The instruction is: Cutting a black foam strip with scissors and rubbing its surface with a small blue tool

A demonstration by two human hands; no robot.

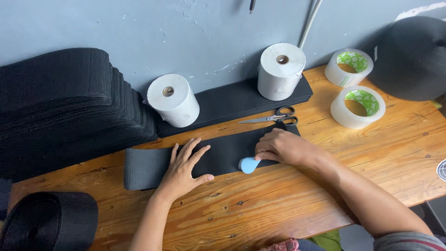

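The left hand [183, 167] lies flat, fingers spread, pressing the black strip [144, 167]. The right hand [283, 148] pinches a blue tool [249, 164] on it. Next, I think, it needs a steady rub.

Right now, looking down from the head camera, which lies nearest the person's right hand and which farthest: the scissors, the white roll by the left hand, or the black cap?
From the right hand:
1. Scissors, just behind it on the table.
2. White roll, back-left against the wall.
3. Black cap, far right corner.
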